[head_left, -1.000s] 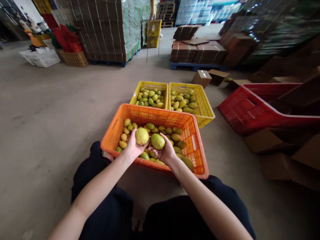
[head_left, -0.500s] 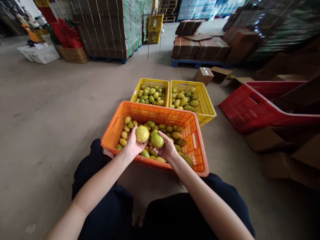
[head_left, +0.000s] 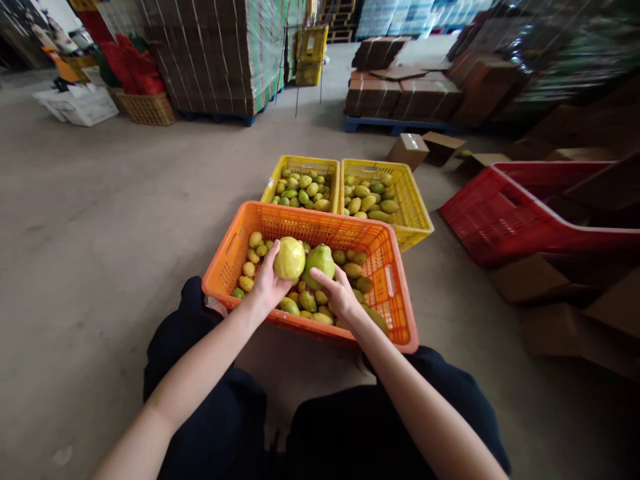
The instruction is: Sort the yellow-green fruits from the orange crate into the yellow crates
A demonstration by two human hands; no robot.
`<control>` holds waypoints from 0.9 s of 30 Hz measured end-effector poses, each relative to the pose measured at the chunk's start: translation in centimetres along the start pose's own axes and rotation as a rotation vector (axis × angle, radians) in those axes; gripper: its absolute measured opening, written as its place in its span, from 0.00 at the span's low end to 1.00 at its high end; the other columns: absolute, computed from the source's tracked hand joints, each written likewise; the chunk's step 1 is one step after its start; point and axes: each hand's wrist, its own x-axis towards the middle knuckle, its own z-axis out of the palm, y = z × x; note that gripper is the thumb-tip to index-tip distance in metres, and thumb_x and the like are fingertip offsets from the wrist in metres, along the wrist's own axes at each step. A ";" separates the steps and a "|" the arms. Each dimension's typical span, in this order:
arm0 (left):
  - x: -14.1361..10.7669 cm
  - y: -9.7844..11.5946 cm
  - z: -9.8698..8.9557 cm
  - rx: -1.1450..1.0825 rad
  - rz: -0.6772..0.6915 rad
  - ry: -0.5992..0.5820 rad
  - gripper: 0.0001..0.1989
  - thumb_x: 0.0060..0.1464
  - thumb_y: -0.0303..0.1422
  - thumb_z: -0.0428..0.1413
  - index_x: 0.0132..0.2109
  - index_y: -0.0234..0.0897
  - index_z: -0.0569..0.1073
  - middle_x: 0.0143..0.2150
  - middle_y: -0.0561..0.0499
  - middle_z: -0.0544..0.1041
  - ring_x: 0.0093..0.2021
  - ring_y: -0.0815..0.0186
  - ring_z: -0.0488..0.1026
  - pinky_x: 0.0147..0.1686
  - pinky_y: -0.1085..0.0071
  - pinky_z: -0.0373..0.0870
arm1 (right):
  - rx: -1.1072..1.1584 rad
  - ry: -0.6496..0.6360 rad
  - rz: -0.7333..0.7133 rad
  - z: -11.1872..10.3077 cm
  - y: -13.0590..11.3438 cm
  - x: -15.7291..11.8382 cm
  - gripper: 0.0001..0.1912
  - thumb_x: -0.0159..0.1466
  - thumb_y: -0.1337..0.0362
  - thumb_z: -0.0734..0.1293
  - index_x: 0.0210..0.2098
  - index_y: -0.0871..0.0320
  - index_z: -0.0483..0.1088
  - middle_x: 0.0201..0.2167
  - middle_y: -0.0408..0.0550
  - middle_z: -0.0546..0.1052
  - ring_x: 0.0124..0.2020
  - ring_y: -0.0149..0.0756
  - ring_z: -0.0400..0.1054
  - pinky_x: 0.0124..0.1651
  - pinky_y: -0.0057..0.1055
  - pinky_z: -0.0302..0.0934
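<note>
Cupped in my left hand (head_left: 270, 283) is a yellow guava (head_left: 290, 258), its top facing me. My right hand (head_left: 340, 290) grips a green guava (head_left: 319, 263), with the thumb laid across its front. The two fruits are side by side, close together, above the orange crate (head_left: 220, 273). Inside that crate lie several smaller yellow and green fruits (head_left: 323, 319); my hands and the held guavas hide part of them.
Two yellow crates (head_left: 420, 220) of similar fruit stand just beyond the orange one. A red crate (head_left: 475, 217) and open cardboard boxes (head_left: 530, 283) are at the right. Stacked cartons (head_left: 405, 93) sit on a blue pallet farther back.
Both guavas have come up slightly and away from me. The green one has turned in my right hand, and its thumb now crosses the front.
</note>
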 end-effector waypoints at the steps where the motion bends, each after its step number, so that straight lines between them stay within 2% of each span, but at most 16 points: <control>1: -0.1 0.3 -0.1 0.021 0.038 -0.082 0.16 0.54 0.39 0.60 0.47 0.36 0.75 0.45 0.47 0.79 0.49 0.60 0.75 0.52 0.66 0.71 | -0.027 -0.009 -0.057 -0.1 -0.3 -0.1 0.25 0.49 0.51 0.76 0.43 0.52 0.69 0.38 0.45 0.77 0.39 0.41 0.73 0.38 0.35 0.72; 3: -0.3 0.8 -0.2 0.079 0.100 -0.218 0.20 0.48 0.36 0.64 0.49 0.39 0.74 0.49 0.49 0.78 0.53 0.59 0.73 0.54 0.66 0.68 | -0.084 -0.019 -0.174 -0.1 -0.8 -0.2 0.30 0.45 0.53 0.78 0.44 0.50 0.66 0.42 0.45 0.76 0.44 0.42 0.72 0.44 0.36 0.71; 5: -0.4 1.2 -0.4 0.137 0.123 -0.293 0.22 0.44 0.37 0.66 0.48 0.39 0.75 0.49 0.50 0.78 0.54 0.58 0.73 0.54 0.66 0.68 | -0.177 -0.030 -0.290 -0.2 -0.8 -0.4 0.33 0.43 0.55 0.79 0.45 0.50 0.64 0.43 0.45 0.75 0.44 0.42 0.71 0.46 0.37 0.70; 9: -0.4 1.2 -0.7 0.197 0.149 -0.285 0.19 0.49 0.47 0.60 0.40 0.36 0.76 0.42 0.47 0.80 0.49 0.56 0.76 0.50 0.64 0.71 | -0.388 0.022 -0.482 -0.2 0.3 -0.8 0.36 0.43 0.56 0.80 0.47 0.50 0.61 0.44 0.46 0.73 0.44 0.42 0.71 0.47 0.39 0.68; 11: -0.3 1.1 -0.9 0.233 0.170 -0.260 0.18 0.51 0.47 0.57 0.36 0.35 0.76 0.39 0.46 0.80 0.47 0.56 0.77 0.47 0.63 0.72 | -0.473 0.035 -0.551 -0.1 0.6 -1.1 0.35 0.45 0.56 0.79 0.47 0.51 0.61 0.45 0.47 0.73 0.44 0.42 0.72 0.47 0.39 0.68; 14: -0.3 1.1 -1.3 0.300 0.197 -0.250 0.18 0.51 0.46 0.55 0.33 0.34 0.76 0.37 0.45 0.81 0.44 0.55 0.78 0.44 0.63 0.71 | -0.582 0.034 -0.616 0.0 0.6 -1.7 0.30 0.49 0.58 0.76 0.48 0.51 0.62 0.45 0.48 0.76 0.41 0.41 0.74 0.45 0.37 0.69; 18: -0.4 1.5 -1.7 0.394 0.215 -0.333 0.18 0.49 0.46 0.56 0.33 0.34 0.78 0.35 0.44 0.81 0.40 0.54 0.79 0.39 0.63 0.71 | -0.690 0.057 -0.690 -0.1 0.2 -2.3 0.24 0.52 0.63 0.73 0.47 0.53 0.65 0.42 0.48 0.78 0.39 0.41 0.75 0.43 0.36 0.71; 23: -0.6 2.0 -1.4 0.500 0.266 -0.497 0.18 0.48 0.44 0.57 0.31 0.32 0.81 0.31 0.43 0.81 0.34 0.56 0.79 0.39 0.63 0.70 | -0.777 0.085 -0.818 -0.4 0.4 -2.6 0.24 0.50 0.67 0.70 0.47 0.53 0.65 0.41 0.49 0.79 0.39 0.43 0.76 0.42 0.36 0.72; 27: -0.8 2.2 -1.2 0.528 0.290 -0.532 0.17 0.49 0.44 0.57 0.32 0.33 0.81 0.30 0.43 0.81 0.33 0.56 0.79 0.39 0.63 0.70 | -0.788 0.101 -0.864 -0.3 0.4 -2.7 0.23 0.52 0.65 0.70 0.46 0.54 0.64 0.39 0.49 0.79 0.36 0.42 0.77 0.39 0.35 0.73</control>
